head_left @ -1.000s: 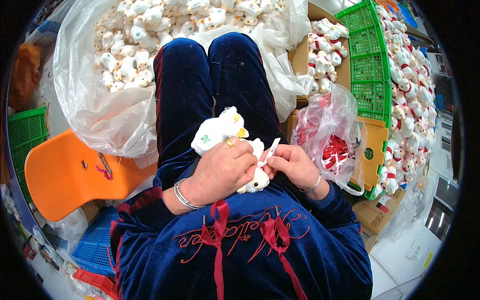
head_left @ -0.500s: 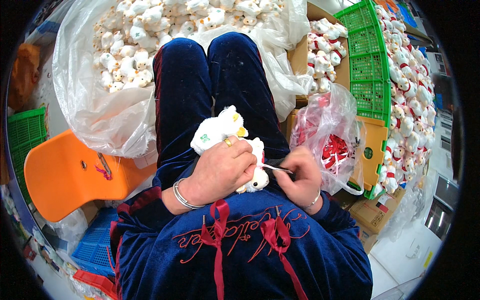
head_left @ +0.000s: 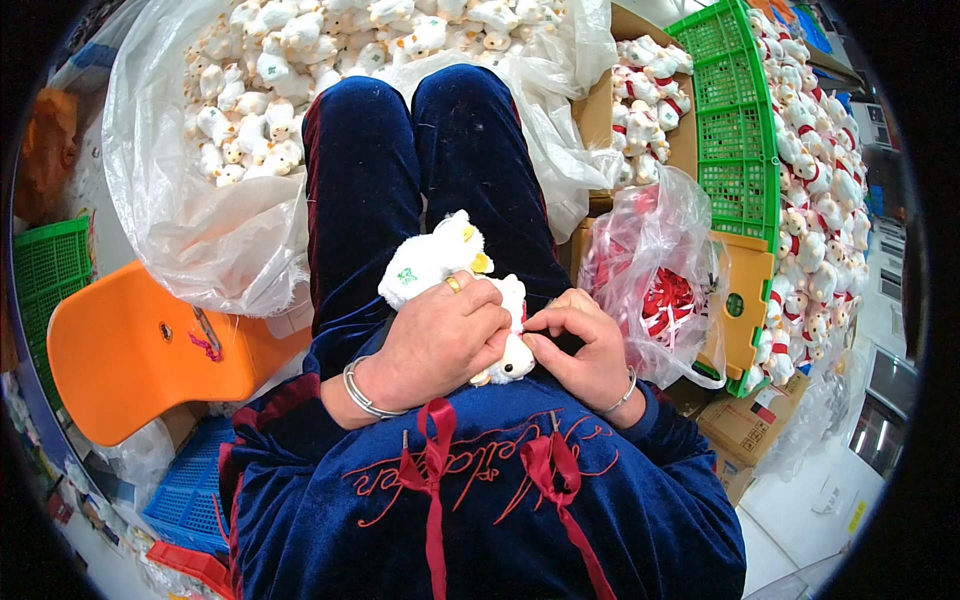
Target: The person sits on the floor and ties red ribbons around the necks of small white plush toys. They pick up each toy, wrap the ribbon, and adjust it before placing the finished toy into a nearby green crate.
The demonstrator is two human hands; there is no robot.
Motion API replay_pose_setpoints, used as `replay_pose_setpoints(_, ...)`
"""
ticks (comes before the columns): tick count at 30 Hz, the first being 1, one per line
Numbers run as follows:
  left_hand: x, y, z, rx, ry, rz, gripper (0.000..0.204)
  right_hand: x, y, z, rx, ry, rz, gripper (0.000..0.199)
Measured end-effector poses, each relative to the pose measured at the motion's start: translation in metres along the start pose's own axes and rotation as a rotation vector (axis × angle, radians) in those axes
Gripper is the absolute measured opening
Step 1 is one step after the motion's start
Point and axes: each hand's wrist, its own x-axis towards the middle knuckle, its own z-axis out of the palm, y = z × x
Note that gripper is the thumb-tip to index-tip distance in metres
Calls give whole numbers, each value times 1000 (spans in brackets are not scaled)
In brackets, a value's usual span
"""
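Observation:
A white plush duck (head_left: 420, 265) with yellow feet and a green mark lies across my lap, its head toward my body. My left hand (head_left: 445, 335), wearing a gold ring, is closed over the duck's middle and holds it against my thighs. Beside its neck, the thumb and forefinger of my right hand (head_left: 585, 350) pinch at a narrow red ribbon (head_left: 522, 312). Most of that ribbon is hidden by my fingers and the plush.
A clear plastic sack (head_left: 200, 240) of white plush toys lies beyond my knees. To the right are a bag of red ribbons (head_left: 672, 305), a cardboard box (head_left: 597, 125), a green crate (head_left: 735, 150) and heaped ribboned toys (head_left: 820, 220). An orange chair (head_left: 130, 350) stands left.
My right hand has moved left and in to the duck's neck. The pale strip it stretched out to the right before no longer shows. My left hand keeps its hold.

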Motion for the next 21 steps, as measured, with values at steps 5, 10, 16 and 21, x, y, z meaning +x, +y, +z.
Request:
replay_pose_setpoints(5, 0, 0, -1, -3, -4, -4, 15, 1, -2, 1, 117, -40, 149, 12)
replay_pose_setpoints(10, 1, 0, 0, -3, 1, 0, 15, 0, -2, 2, 172, -47, 166, 12)
replay_pose_setpoints(16, 0, 0, 0, -2, 4, -1, 15, 0, 0, 5, 122, -38, 157, 9)
replay_pose_setpoints(21, 0, 0, 0, -3, 9, 9, 16, -2, -1, 5, 16, -14, 117, 9)
